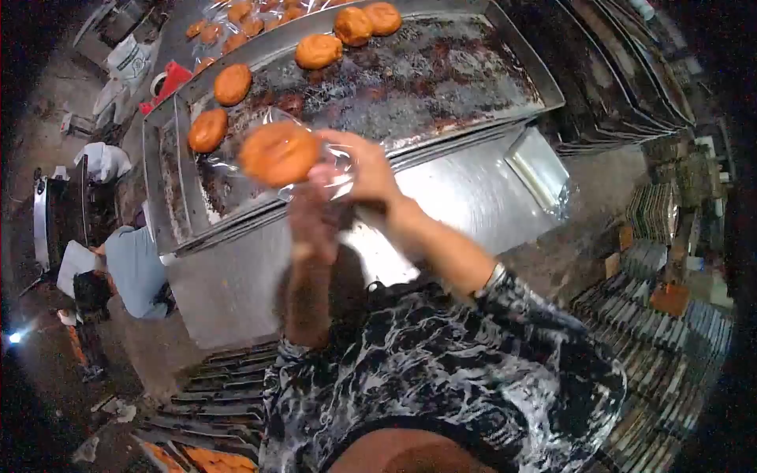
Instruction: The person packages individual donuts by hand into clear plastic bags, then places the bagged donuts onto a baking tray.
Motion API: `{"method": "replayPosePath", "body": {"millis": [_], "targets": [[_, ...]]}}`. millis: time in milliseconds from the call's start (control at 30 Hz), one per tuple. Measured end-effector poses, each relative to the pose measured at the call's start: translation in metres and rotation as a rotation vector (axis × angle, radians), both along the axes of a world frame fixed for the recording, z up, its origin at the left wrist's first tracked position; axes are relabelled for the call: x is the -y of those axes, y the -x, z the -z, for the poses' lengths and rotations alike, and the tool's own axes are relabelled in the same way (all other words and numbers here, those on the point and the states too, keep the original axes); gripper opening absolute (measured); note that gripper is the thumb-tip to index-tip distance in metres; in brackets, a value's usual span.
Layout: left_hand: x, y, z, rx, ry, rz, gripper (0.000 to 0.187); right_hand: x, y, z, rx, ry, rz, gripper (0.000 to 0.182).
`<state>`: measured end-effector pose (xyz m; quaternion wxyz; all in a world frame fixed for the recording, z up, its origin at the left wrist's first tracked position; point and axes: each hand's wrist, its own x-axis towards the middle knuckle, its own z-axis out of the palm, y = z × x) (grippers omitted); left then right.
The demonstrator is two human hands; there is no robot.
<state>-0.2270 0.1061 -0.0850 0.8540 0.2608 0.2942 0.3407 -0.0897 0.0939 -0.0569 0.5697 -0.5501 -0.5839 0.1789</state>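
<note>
A round golden-brown bun sits in a clear plastic bag, held above the near edge of a dark, worn baking tray. My right hand has its fingers closed on the bag's gathered end, to the right of the bun. Close under it, my left hand is smeared by motion; its fingertips meet the same end of the bag. More buns lie unwrapped on the tray: one and another on the left side, and several along the far edge, such as this bun.
Bagged buns lie beyond the tray. A stack of clear plastic bags rests on the metal table. Dark trays stand at the right, with stacked trays lower right. A person in grey-blue is at the left.
</note>
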Motion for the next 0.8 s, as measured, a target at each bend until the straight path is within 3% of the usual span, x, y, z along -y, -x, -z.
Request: {"method": "replayPosePath", "body": {"millis": [33,67,100,167,233,300,333,367,400,433,467,500,533,600,633,700,767,800], "targets": [[0.01,-0.013,0.018,0.031,0.009,0.114,0.029,-0.001,-0.017,-0.021,-0.261,0.39,-0.037,0.018],[0.028,-0.027,0.025,-0.098,-0.456,0.101,0.028,-0.02,-0.047,-0.017,-0.062,0.046,0.074,0.016],[0.052,-0.041,0.034,-0.225,-0.92,0.08,0.029,-0.036,-0.071,-0.042,0.074,0.019,0.09,0.021],[0.096,-0.058,0.093,-0.562,-1.201,0.246,0.027,-0.076,-0.075,-0.091,0.214,-0.264,0.393,0.023],[0.122,-0.071,0.128,-0.926,-1.52,0.226,0.032,-0.085,-0.071,-0.105,0.211,-0.391,0.315,0.028],[0.121,-0.065,0.199,-0.713,-1.604,0.161,0.023,-0.08,-0.057,-0.069,0.27,-0.558,0.164,0.038],[0.111,-0.066,0.237,-0.575,-1.676,0.122,0.013,-0.032,-0.06,-0.043,0.274,-0.169,-0.069,0.046],[0.101,-0.066,0.195,-0.831,-1.551,0.559,0.015,0.01,-0.061,-0.017,0.197,-0.004,-0.252,0.038],[0.099,-0.057,0.186,-0.724,-1.313,0.507,0.018,0.057,-0.064,0.003,0.09,0.579,-0.442,0.028],[0.097,-0.049,0.186,-0.612,-1.083,0.445,0.024,0.1,-0.062,0.064,0.14,0.659,-0.332,0.02],[0.087,-0.048,0.184,-0.52,-0.81,0.495,0.029,0.137,-0.069,0.091,-0.057,0.661,-0.505,0.015],[0.078,-0.049,0.184,-0.423,-0.538,0.542,0.033,0.156,-0.073,0.101,-0.066,0.711,-0.577,0.015],[0.083,-0.05,0.141,-0.715,-0.622,0.52,0.033,0.164,-0.072,0.107,-0.069,0.709,-0.503,0.016],[0.094,-0.067,0.098,-0.6,-0.647,0.506,0.032,0.163,-0.079,0.102,-0.073,0.705,-0.44,0.016],[0.096,-0.074,0.09,-0.483,-0.672,0.502,0.031,0.162,-0.084,0.087,-0.06,0.648,-0.42,0.017],[0.098,-0.08,0.092,-0.651,-0.639,0.433,0.025,0.167,-0.094,0.098,0.051,0.653,-0.317,0.019],[0.106,-0.087,0.082,-0.951,-0.533,0.455,0.022,0.186,-0.09,0.115,0.244,0.6,-0.01,0.02],[0.112,-0.092,0.087,-0.811,-0.521,0.477,0.023,0.191,-0.087,0.118,0.245,0.604,-0.015,0.02]]}}
